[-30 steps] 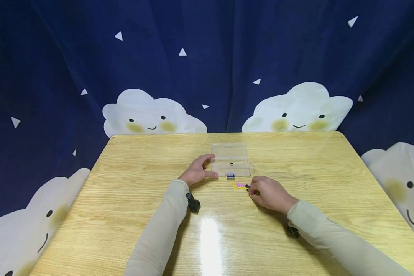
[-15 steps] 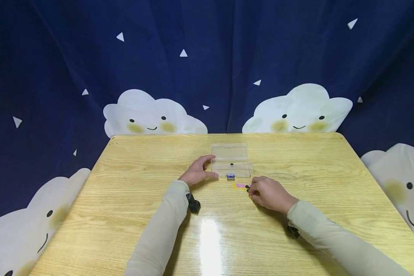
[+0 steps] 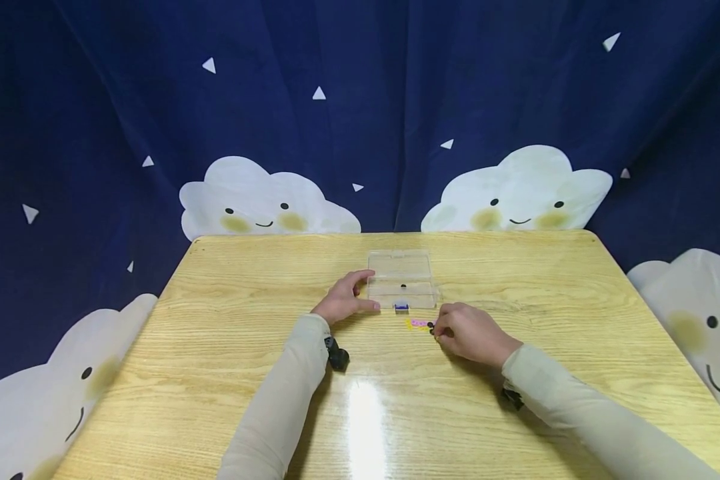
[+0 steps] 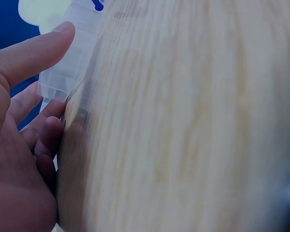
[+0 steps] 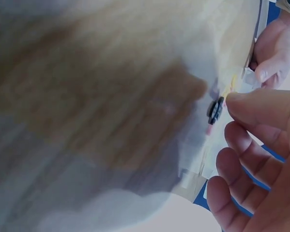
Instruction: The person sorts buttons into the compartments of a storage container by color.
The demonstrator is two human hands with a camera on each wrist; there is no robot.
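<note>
A clear plastic box [image 3: 399,263] stands with its lid raised, a blue latch [image 3: 401,307] at its front and a small black round piece [image 3: 403,286] inside. My left hand [image 3: 343,297] holds its left end, thumb at the front corner and fingers toward the back; in the left wrist view the fingers lie behind the box corner [image 4: 53,89]. Before the box lies a small pink and yellow strip [image 3: 419,323] with black round parts [image 5: 215,111] at its right end. My right hand [image 3: 471,333] pinches at that end, its fingertips hiding what they grip.
The wood-grain table [image 3: 246,280] reaches back to a dark blue curtain [image 3: 360,120] printed with clouds. A bright glare [image 3: 366,427] lies on the front of the tabletop. Black wrist cameras [image 3: 338,357] sit on both sleeves.
My right hand has moved slightly up and to the right. A yellow bit seen below its fingertips earlier is now mostly hidden. The left hand and the box stay put.
</note>
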